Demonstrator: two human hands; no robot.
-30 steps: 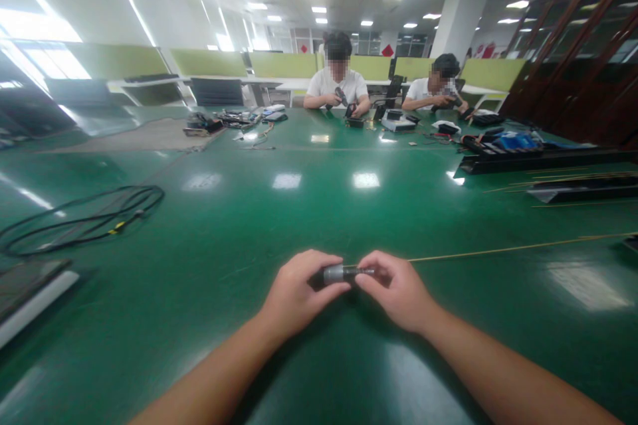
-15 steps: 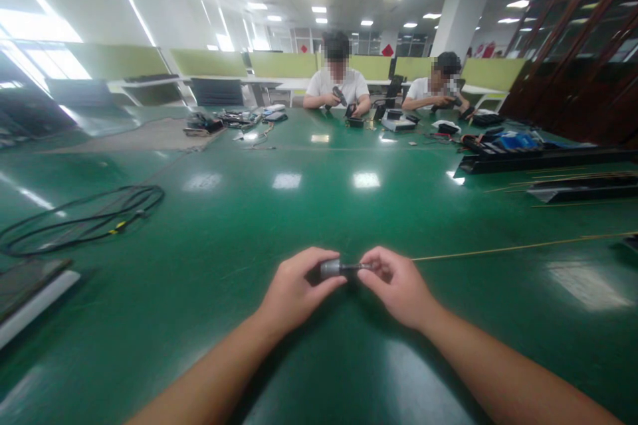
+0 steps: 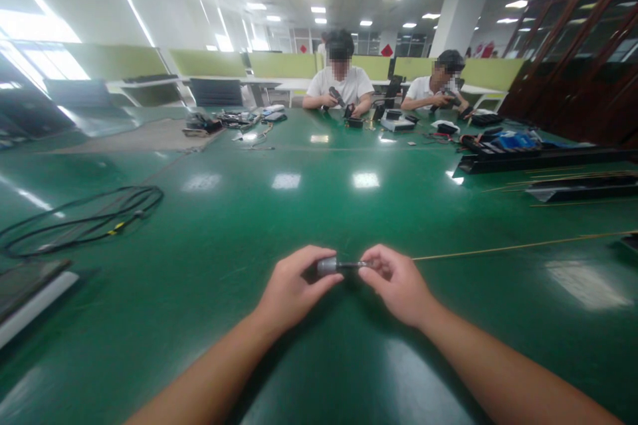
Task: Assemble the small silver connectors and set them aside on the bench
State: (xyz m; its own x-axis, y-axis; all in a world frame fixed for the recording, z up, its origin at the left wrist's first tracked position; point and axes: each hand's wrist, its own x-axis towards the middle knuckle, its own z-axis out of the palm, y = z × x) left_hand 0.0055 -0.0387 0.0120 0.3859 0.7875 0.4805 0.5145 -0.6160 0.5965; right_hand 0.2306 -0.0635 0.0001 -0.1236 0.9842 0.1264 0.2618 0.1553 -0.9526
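Observation:
A small grey cylinder (image 3: pixel 327 266) lies between the thumb and fingers of my left hand (image 3: pixel 294 285), with its right end showing. From that end a thin dark rod (image 3: pixel 350 265) runs to the right. My right hand (image 3: pixel 399 284) pinches the rod's far end between thumb and fingers; the tip is hidden there. Both hands are low in the middle of the view, over the green table (image 3: pixel 239 212). A thin yellowish stick (image 3: pixel 498 249) stretches off to the right from beside my right hand.
Black cable (image 3: pixel 80 216) lies coiled at the left, above a flat panel (image 3: pixel 37 305). Across the table two people (image 3: pixel 341 86) hold dark tools. Black metal profiles (image 3: pixel 548 159) and thin sticks lie at the right. Electronic parts (image 3: pixel 244 118) sit at the far edge.
My left hand has shifted slightly left with the grey cylinder, and a little more of the dark rod shows between my hands. My right hand has barely moved.

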